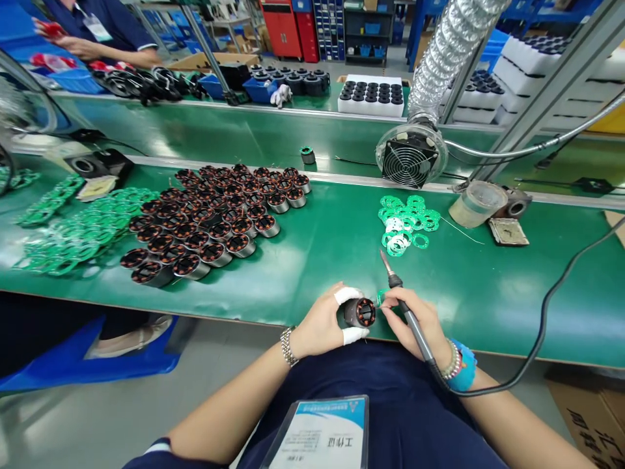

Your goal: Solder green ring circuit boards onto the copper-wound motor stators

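My left hand [325, 319], with white finger covers on thumb and a finger, grips a motor stator [360, 313] near the table's front edge. The stator lies on its side, its copper-wound end facing right. In my right hand [415, 322] rests a soldering iron [414, 326], its tip pointing up and away from the stator. The fingertips of that hand also pinch a small green ring board [381, 298] just beside the stator's wound end. Part of this board is hidden by the fingers. Further forward lies a pile of green ring boards [407, 218].
Many stators [209, 221] stand in rows at centre left, with green board panels [88, 228] beyond them. A fan [410, 159] on a foil duct [444, 58], a tub [477, 203] and a sponge tray [508, 232] stand right. The iron's cable [541, 326] loops right. A co-worker [107, 32] is opposite.
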The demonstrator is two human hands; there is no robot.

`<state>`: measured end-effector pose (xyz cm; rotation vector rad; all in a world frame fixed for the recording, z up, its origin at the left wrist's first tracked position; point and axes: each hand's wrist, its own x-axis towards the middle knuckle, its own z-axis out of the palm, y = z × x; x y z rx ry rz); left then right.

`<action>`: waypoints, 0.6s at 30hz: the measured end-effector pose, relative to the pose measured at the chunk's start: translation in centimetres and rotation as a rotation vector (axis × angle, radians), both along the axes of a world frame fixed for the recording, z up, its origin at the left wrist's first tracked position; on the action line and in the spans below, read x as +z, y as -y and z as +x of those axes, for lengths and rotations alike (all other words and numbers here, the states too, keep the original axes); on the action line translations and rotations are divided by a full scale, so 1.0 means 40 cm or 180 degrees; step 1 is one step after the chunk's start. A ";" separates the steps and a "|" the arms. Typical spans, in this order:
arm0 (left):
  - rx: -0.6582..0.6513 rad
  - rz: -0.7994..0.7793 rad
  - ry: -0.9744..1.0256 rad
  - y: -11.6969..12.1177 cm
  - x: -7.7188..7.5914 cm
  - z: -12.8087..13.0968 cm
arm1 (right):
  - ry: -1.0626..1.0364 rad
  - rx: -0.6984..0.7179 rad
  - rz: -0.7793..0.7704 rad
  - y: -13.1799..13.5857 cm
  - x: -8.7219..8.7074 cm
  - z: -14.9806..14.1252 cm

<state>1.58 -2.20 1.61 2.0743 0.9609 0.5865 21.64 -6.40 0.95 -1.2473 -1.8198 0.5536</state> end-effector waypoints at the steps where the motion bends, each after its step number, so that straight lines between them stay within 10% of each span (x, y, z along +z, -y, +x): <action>1: -0.0015 0.0070 -0.0032 0.002 0.001 0.002 | 0.0038 0.0025 0.0016 0.001 -0.006 0.001; 18: -0.0036 0.0274 -0.0179 -0.042 -0.026 0.005 | 0.0009 -0.0099 -0.0173 0.045 0.003 0.131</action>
